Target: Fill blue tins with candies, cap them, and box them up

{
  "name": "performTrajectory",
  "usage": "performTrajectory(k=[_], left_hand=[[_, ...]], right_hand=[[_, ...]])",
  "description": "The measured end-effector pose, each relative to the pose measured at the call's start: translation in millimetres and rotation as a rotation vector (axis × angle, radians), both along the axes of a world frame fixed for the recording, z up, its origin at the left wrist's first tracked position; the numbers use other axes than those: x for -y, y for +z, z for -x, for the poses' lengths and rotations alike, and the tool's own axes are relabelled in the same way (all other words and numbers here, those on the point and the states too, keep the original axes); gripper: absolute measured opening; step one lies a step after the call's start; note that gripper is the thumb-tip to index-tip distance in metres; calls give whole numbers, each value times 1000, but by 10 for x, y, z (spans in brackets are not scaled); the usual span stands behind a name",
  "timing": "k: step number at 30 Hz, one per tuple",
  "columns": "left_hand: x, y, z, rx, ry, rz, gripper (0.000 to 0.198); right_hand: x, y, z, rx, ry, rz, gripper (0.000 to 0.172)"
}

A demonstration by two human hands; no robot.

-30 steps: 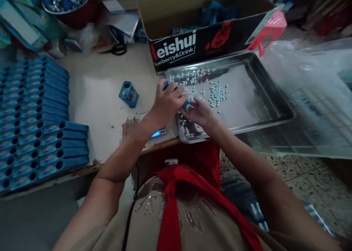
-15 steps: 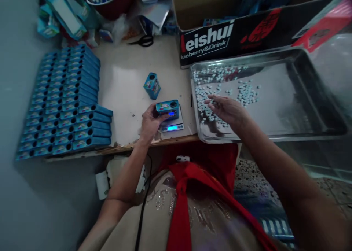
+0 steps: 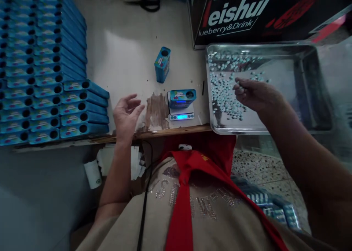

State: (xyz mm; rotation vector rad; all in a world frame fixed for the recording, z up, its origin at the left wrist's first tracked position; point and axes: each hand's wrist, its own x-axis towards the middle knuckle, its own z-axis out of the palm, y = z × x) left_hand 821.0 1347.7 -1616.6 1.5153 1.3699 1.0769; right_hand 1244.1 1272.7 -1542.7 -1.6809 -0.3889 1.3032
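Currently the tin (image 3: 182, 98) is set on the scale (image 3: 181, 116); the left hand (image 3: 127, 113) is spread empty, the right hand (image 3: 254, 94) curled over tablets (image 3: 224, 97), hold unclear. Tablets could be spilled beside the tin's small hole.

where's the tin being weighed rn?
Head view, centre: the blue tin lies on the small scale at the table front edge, between the open left hand and the metal tray on the right. An upright tin stands behind it.
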Motion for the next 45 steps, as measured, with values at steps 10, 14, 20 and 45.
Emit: performTrajectory(k=[10,14,20,45], left_hand=[[101,153,-87,-51,-15,-126,37],[144,246,-138,-72,-35,-140,37],[201,354,-182,-87,-76,-130,39],[31,475,-1097,-598,-577,-398,38]], right_hand=[[21,335,187,72,-61,60,36],[-24,414,364,36,21,-40,33],[-152,364,687,45,453,-233,14],[-666,198,747,-28,425,-227,15]])
